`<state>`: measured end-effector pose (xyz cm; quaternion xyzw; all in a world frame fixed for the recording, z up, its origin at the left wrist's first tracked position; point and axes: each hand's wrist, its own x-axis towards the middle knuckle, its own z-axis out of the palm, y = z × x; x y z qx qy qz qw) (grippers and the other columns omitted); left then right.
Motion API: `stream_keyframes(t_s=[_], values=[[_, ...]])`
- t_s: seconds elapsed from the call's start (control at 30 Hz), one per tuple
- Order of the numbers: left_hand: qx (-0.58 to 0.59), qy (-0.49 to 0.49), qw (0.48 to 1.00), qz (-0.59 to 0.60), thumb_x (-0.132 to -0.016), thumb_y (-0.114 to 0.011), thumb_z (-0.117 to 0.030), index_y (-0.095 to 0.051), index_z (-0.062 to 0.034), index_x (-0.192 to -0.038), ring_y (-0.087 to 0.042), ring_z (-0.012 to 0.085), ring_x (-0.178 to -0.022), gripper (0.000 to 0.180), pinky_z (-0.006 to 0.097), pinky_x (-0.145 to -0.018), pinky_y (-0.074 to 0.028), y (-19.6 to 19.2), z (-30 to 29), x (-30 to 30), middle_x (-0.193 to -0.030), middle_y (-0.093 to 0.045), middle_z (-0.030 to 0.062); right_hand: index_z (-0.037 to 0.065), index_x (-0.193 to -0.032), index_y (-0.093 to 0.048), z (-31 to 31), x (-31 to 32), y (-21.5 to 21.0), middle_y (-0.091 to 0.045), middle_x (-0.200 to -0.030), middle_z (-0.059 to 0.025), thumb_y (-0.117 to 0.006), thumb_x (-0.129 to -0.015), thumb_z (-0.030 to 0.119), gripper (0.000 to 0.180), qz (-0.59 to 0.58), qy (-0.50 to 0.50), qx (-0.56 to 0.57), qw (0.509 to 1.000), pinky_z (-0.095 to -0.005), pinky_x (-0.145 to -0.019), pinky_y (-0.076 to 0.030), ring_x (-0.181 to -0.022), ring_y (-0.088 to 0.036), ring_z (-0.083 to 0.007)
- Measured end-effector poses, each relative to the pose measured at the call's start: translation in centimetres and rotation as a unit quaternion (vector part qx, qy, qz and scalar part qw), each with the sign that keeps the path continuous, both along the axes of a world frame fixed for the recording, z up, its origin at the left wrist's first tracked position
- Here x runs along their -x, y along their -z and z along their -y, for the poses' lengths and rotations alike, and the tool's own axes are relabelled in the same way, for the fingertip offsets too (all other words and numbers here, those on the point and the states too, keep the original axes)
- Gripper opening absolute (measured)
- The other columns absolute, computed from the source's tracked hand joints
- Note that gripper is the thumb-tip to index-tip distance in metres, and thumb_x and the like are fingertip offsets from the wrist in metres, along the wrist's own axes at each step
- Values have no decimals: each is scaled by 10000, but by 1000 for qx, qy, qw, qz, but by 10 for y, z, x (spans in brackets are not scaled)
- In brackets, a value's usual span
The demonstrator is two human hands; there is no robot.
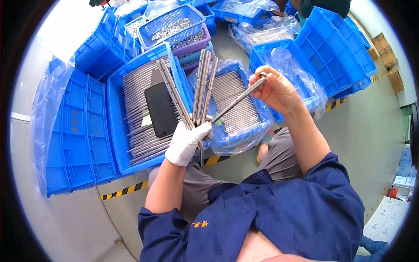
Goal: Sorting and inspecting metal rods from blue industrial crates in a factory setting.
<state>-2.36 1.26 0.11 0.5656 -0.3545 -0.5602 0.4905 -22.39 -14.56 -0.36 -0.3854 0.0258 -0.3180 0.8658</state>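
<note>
My left hand [185,145], in a white glove, is closed round several slim metal rods [201,89] that fan upward from it. Small marks or holes run along some of them. One rod [235,104] slants away to the right, toward my bare right hand [281,92]. There, finger and thumb pinch a small round metal piece [263,75] at that rod's upper end; whether it is a separate part I cannot tell. Behind the left hand, many rods lie side by side in a blue crate [114,126], with a black phone [160,109] on top.
A second blue crate [262,131], lined with clear plastic, holds more rods just beyond my knees. Blue baskets [196,22] of small metal parts stand at the back. Stacked blue crates rise at left [72,131] and right [334,50]. Another person's dark sleeve [334,5] shows at the top.
</note>
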Motion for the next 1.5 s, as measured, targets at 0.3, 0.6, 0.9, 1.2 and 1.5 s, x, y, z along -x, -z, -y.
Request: stream_keyframes(t_s=[0.3, 0.6, 0.9, 1.2, 1.5], values=[[-6, -12, 1000, -21, -752, -572, -147, -535, -1, -859, -498, 98, -556, 186, 220, -511, -391, 8, -2, -1, -618, -526, 35, 31, -879, -561, -13, 0, -17, -572, -875, -82, -583, -752, 46, 130, -183, 159, 141, 960, -229, -695, -435, -756, -524, -111], [-4, -29, 993, -114, -759, -567, -154, -556, -5, -866, -519, 102, -603, 184, 220, -565, -415, 12, 1, 10, -663, -553, 37, 8, -916, -568, -72, -44, 18, -580, -790, -21, -622, -729, 26, 195, -262, 63, 180, 946, -189, -651, -430, -727, -533, -66], [15, -59, 989, -136, -745, -558, -103, -540, -9, -897, -461, 64, -559, 180, 203, -525, -388, 6, 4, 1, -651, -502, 4, 11, -852, -564, -48, -32, 11, -540, -660, -30, -556, -808, 214, 208, -321, -130, -13, 938, -185, -513, -422, -562, -518, -82], [19, -21, 998, -62, -712, -585, -109, -496, -20, -983, -529, 118, -719, 299, 231, -624, -430, 9, 4, -1, -851, -553, 68, 1, -875, -551, -88, -46, 21, -556, -654, -23, -604, -775, 218, 245, -328, -302, -60, 893, -180, -526, -436, -564, -528, -70], [-14, -15, 998, -55, -730, -550, -70, -442, 10, -1091, -478, 95, -550, 385, 206, -496, -385, 1, 2, -15, -715, -483, 21, 21, -862, -578, -63, -27, -5, -593, -741, -42, -590, -767, 191, 195, -353, -225, 164, 893, -243, -613, -455, -666, -557, -116]])
